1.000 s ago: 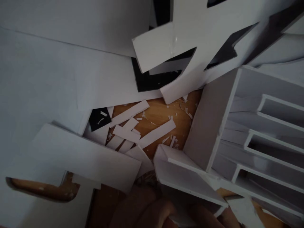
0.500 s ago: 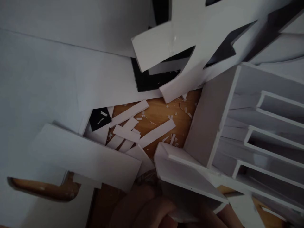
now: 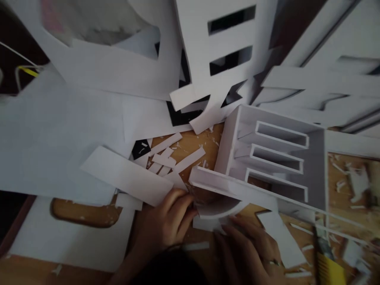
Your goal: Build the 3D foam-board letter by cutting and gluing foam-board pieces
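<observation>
A white foam-board structure [image 3: 224,180] with several raised slot frames lies on the wooden table, and a curved wall piece [image 3: 221,213] projects from its near left side. My left hand [image 3: 170,221] is at the left end of this curved piece, fingers bent and pressed together near its edge; what lies between the fingertips is too dim to make out. Along the piece's near side rests my right hand [image 3: 252,245], a ring on one finger, its fingertips against the board. A flat white strip [image 3: 204,223] lies under the curved wall between the hands.
White offcuts [image 3: 190,158] and shavings litter the wooden table [image 3: 208,142]. Large white boards [image 3: 59,134] cover the left, and cut-out panels [image 3: 231,39] stand behind. A yellow-handled cutter [image 3: 329,269] lies at the lower right.
The view has pulled back and shifted, showing more of the structure and both hands. My hands remain by the curved wall, which now shows its curved near edge.
</observation>
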`<state>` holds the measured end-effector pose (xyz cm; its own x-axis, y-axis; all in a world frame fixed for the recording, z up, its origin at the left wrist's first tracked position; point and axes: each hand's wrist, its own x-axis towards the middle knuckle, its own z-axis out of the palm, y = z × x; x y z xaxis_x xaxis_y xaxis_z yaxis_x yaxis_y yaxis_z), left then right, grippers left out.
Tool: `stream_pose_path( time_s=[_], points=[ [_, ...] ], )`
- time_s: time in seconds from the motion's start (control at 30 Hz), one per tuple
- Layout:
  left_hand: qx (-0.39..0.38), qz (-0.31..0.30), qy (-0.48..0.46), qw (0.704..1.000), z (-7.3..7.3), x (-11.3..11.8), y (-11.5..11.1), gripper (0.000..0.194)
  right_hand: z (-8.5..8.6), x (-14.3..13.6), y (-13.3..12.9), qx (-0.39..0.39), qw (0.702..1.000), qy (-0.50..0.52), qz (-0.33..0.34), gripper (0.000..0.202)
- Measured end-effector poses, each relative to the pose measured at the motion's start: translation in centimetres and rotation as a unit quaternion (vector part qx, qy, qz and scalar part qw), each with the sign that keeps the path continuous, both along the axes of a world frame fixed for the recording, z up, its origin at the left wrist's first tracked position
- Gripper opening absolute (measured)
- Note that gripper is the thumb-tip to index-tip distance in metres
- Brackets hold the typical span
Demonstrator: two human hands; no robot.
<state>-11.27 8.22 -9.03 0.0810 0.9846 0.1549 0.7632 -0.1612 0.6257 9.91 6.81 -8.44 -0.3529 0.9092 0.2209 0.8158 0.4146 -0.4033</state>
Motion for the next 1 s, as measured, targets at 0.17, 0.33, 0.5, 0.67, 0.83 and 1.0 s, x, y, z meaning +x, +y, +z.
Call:
stream_pose_path(
  time_s=[0.17, 0.33, 0.5, 0.67, 0.83, 1.0],
  points=[
    [-0.017, 0.019, -0.005, 1.000, 0.1, 0.5, 0.0, 0.019, -1.0, -0.1, 0.1, 0.064, 0.998, 0.000, -0.010, 0.019],
    [-0.058, 0.021, -0.008, 0.998, 1.3, 0.7, 0.1, 0.010, -2.0, -0.9, -0.4, 0.079, 0.995, 0.052, -0.041, 0.020],
    [-0.037, 0.021, -0.053, 0.998, 2.0, 0.8, -0.1, 0.012, -2.0, -0.9, -0.6, 0.056, 0.990, 0.111, -0.060, 0.017],
    [-0.030, 0.001, -0.055, 0.998, 1.9, 0.8, -0.8, 0.017, -1.5, -0.7, -0.5, 0.105, 0.985, 0.129, -0.044, 0.021],
    [0.082, -0.002, 0.004, 0.997, 0.8, 0.8, -0.8, 0.014, -2.0, -1.4, -0.4, 0.107, 0.988, 0.097, -0.061, 0.035],
    [0.178, -0.017, 0.019, 0.984, 0.1, 0.8, -0.6, 0.008, -2.2, -1.5, -0.3, 0.072, 0.991, 0.101, -0.049, 0.036]
  ],
)
